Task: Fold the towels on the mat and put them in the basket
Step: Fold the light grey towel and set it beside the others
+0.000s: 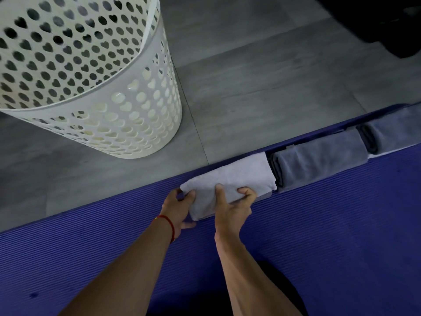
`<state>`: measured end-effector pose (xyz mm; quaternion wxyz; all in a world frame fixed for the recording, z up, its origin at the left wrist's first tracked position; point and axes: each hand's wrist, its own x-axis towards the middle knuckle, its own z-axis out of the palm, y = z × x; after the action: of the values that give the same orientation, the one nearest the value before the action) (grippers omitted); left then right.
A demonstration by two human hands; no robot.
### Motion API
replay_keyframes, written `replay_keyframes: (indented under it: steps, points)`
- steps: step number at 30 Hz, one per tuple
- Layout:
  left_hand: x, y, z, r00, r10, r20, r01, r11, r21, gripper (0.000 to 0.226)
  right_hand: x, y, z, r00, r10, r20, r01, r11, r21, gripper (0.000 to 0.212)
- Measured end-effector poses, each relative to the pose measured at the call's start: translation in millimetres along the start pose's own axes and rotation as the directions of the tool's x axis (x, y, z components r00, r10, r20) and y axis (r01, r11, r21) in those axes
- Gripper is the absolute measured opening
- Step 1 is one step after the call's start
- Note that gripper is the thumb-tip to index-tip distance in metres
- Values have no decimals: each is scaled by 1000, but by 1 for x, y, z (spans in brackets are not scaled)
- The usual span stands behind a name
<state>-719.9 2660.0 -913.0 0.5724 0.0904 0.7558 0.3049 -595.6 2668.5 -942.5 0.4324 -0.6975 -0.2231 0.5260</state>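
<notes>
Tiled floor (pixel 250 99) — perforated basket (pixel 127 124), contents unclear

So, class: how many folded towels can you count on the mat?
3, in a row along the mat's far edge: a light towel gripped by both hands, a grey towel beside it, another grey towel further right, partly cut off.

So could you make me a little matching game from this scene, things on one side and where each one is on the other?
Things:
1. light folded towel
2. dark grey towel
3. white basket
4. red string

Places:
A. standing on the grey floor
B. around the left wrist
C. held by both hands at the mat's edge
D. lying on the mat, untouched

Pairs: 1-C, 2-D, 3-A, 4-B
</notes>
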Motion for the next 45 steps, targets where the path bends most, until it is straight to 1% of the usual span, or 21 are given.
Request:
replay_keyframes:
  steps: [2, 7, 9, 10, 11, 12, 13, 14, 15, 16, 17, 18, 20, 23, 26, 30, 33, 36, 38, 41, 45]
  points:
    - [0, 2, 2, 1000, 14, -12, -14, 1000, 7, 12, 3, 0, 3, 999, 7, -45, -4, 997, 75, 53]
    - [-3, 6, -3, 1000, -9, -14, 9, 1000, 24, 28, 6, -5, 4, 999, -3, -47, 6, 998, 60, 49]
    - [-3, 10, -4, 993, 110, -47, -100, 977, 191, 51, 5, -10, -1, 999, -9, -41, 10, 999, 36, 49]
    - [-5, 13, -3, 967, 250, -57, -216, 914, 344, 61, 5, -9, -5, 999, -14, -36, 14, 1000, 12, 49]
    - [-10, 17, 0, 898, 440, -23, -367, 774, 517, 68, 5, -7, -9, 999, -16, -31, 16, 1000, -13, 49]
    - [-15, 19, 6, 788, 609, 86, -501, 554, 665, 72, 4, -6, -15, 1000, -10, -22, 10, 999, -33, 49]
    - [-21, 20, 13, 683, 689, 240, -582, 316, 749, 72, 3, -7, -20, 1000, -1, 2, 1, 999, -37, 48]
    - [-23, 16, 20, 630, 674, 386, -615, 131, 777, 71, 3, -8, -24, 999, 5, 51, -4, 1000, -29, 47]
    - [-22, 11, 27, 634, 607, 479, -617, 25, 786, 73, 5, -9, -28, 994, 9, 105, -3, 998, -57, 45]
    - [-18, 6, 31, 678, 529, 511, -596, -11, 803, 76, 7, -14, -31, 991, 10, 136, 5, 993, -114, 44]
    - [-13, 1, 32, 723, 468, 508, -571, -9, 821, 82, 10, -22, -34, 990, 17, 139, 7, 986, -166, 47]
    - [-7, -3, 32, 743, 437, 506, -557, -15, 831, 90, 15, -30, -36, 994, 10, 107, 11, 981, -192, 53]
    - [1, -8, 31, 719, 434, 542, -574, -69, 816, 97, 31, -45, -35, 1000, -3, -14, 1, 984, -180, 74]
    - [9, -18, 33, 687, 449, 571, -595, -102, 797, 101, 56, -60, -22, 979, 124, -163, -151, 974, -166, 102]
    - [25, -22, 36, 693, 463, 552, -574, -109, 811, 104, 69, -55, -9, 948, 201, -247, -250, 950, -187, 101]
    - [40, -26, 40, 666, 494, 559, -559, -166, 813, 105, 76, -46, -4, 939, 171, -300, -226, 961, -162, 97]
    - [39, -25, 40, 679, 470, 564, -568, -150, 809, 106, 59, -37, -18, 976, 48, -212, -81, 985, -152, 106]
    - [40, -19, 37, 697, 440, 565, -587, -101, 803, 98, 22, -16, -39, 980, -199, 31, 201, 968, -149, 114]
    - [42, -15, 35, 714, 412, 565, -598, -60, 799, 98, 5, 6, -42, 940, -293, 174, 324, 927, -188, 98]
    - [42, -9, 33, 724, 387, 570, -619, 0, 786, 98, -6, 24, -38, 909, -316, 272, 378, 900, -215, 67]
    - [40, -8, 32, 748, 357, 559, -616, 61, 785, 99, 8, 24, -44, 918, -296, 266, 354, 912, -206, 51]
